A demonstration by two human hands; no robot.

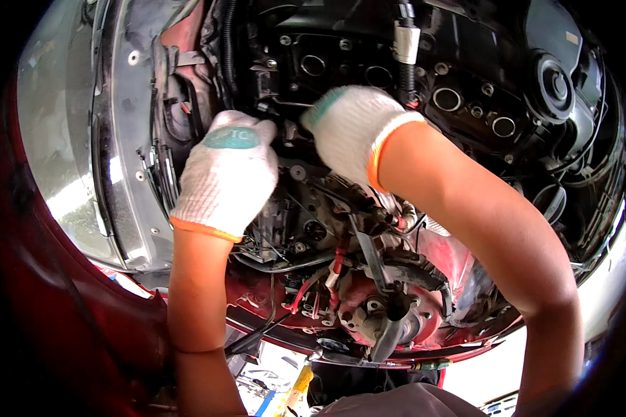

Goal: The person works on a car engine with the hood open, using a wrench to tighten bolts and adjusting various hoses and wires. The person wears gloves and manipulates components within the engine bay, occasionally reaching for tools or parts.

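Both hands wear white knit gloves with orange cuffs and a green patch over the knuckles, and both reach into a car's engine bay. My left hand (231,163) is curled closed beside the dark engine parts on the left; whatever its fingers hold is hidden beneath it. Bent inward at the wrist, my right hand (351,128) is closed over the middle of the engine, and its fingertips are mostly out of sight. A thin metal rod or pipe (292,103) shows in the gap between the hands. Beyond the right hand lies a black engine cover (410,94) with several round openings.
A corrugated black hose (405,73) with a white label runs down near the right hand. Red cables (338,256) and a grey metal bracket (370,250) lie nearer me. A screwdriver with a green handle (432,364) rests along the front edge. Windshield glass (52,132) fills the left.
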